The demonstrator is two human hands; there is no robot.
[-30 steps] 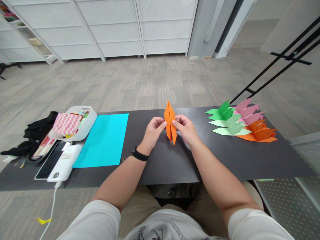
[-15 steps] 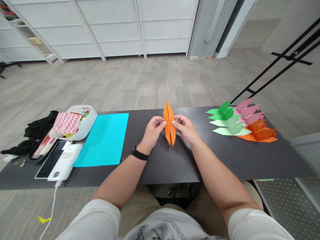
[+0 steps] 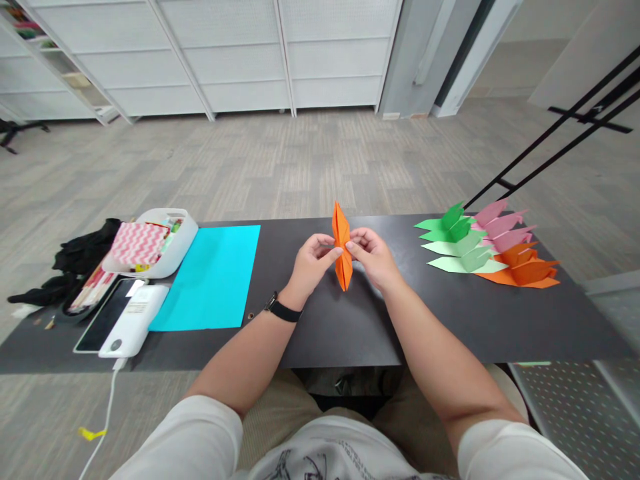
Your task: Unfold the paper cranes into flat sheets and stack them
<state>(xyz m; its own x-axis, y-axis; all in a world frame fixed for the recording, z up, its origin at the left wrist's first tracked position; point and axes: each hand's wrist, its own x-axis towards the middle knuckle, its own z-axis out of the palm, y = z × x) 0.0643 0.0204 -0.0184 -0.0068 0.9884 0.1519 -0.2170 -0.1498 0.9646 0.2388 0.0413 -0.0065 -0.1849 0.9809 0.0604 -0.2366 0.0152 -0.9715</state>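
Between my two hands, above the middle of the dark table (image 3: 330, 333), is an orange folded origami paper (image 3: 341, 227), a narrow upright diamond pointed at both ends. My left hand (image 3: 317, 260) pinches its left edge with the thumb on the near face. At the other edge my right hand (image 3: 373, 257) is closed on it the same way, thumb near the middle. The fingertips behind the paper are partly hidden. Several finished folded paper figures stand to the right: green ones (image 3: 453, 227), pink ones (image 3: 505, 227) and orange ones (image 3: 530, 267).
Left of my hands lies a bright blue paper sheet (image 3: 210, 277). Beyond it are a white basket (image 3: 187, 233) with a pink zigzag packet (image 3: 140, 243), a black cloth (image 3: 87, 247), a phone (image 3: 107, 320) and a white power bank (image 3: 135, 323) with a cable. Black stand legs (image 3: 537, 157) rise behind the table.
The orange paper has turned about its long axis and looks narrower now. My left thumb has slid inward toward the middle of it. Both hands keep hold.
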